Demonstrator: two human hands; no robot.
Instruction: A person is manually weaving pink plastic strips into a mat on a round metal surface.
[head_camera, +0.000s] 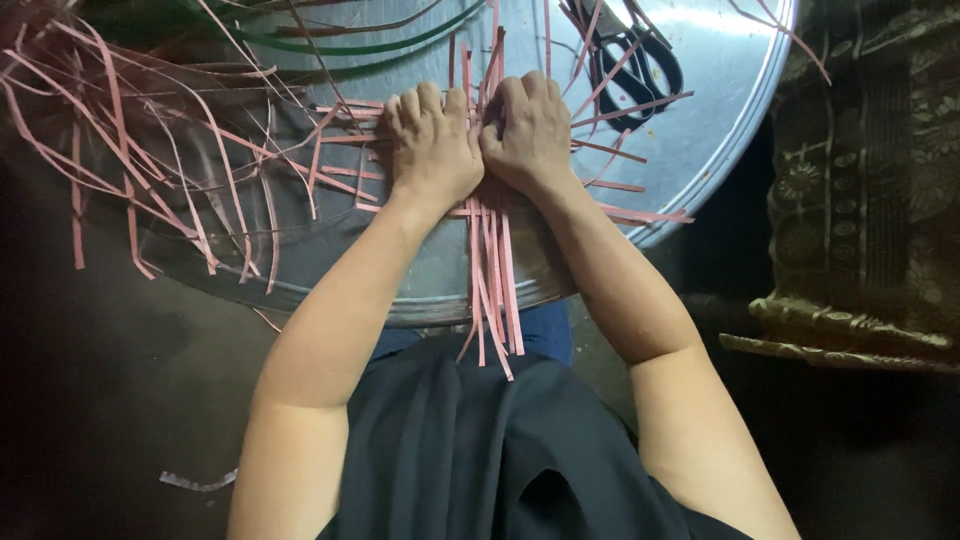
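Observation:
My left hand (432, 142) and my right hand (530, 130) rest side by side, knuckles up, pressing down on crossed pink strips (492, 260) on a large round metal tray (690, 130). Both hands have their fingers curled over the strips where these cross. Several long strips run from under my hands toward my lap, past the tray's near rim. Other strips stick out sideways to the left and right. My fingertips are hidden under the hands.
A loose tangle of pink strips (130, 150) spreads over the tray's left side. Black-handled scissors (630, 65) lie on the tray at the far right. Green strips (380, 45) curve at the far edge. A patterned dark cloth (870, 180) hangs at the right.

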